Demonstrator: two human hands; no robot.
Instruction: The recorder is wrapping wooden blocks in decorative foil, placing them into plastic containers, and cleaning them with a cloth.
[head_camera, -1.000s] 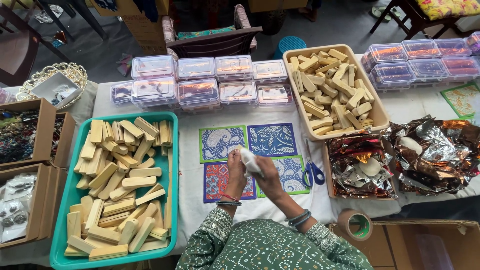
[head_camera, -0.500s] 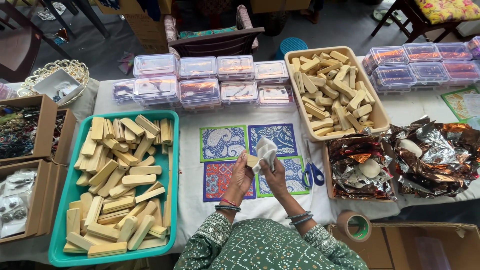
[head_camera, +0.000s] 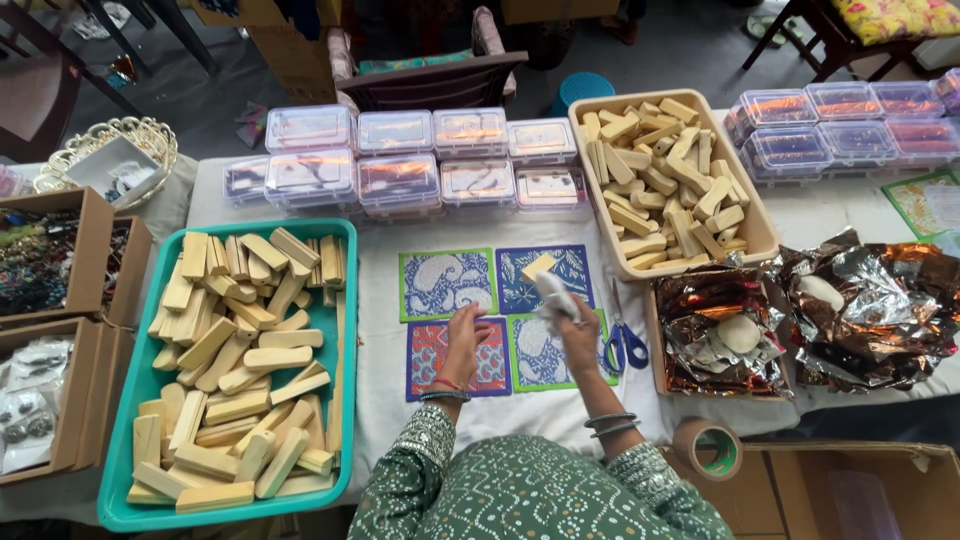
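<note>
Over patterned mats (head_camera: 447, 284) | right hand (head_camera: 578, 335) pinching white cloth (head_camera: 553, 296) and wooden block (head_camera: 538, 266) | left hand (head_camera: 465, 335) loosely curled, empty

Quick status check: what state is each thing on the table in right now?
Right hand: gripping wooden block in white cloth.
Left hand: empty, fingers curled.
Green tray: full of blocks.
Beige tray: full.
Plastic boxes: lidded, stacked.
Scissors: closed, lying flat.
Foil: crumpled open.

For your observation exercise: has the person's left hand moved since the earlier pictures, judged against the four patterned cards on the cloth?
Yes. The left hand has let go of the white bundle and drifted left, apart from the right hand, over the red card.
</note>
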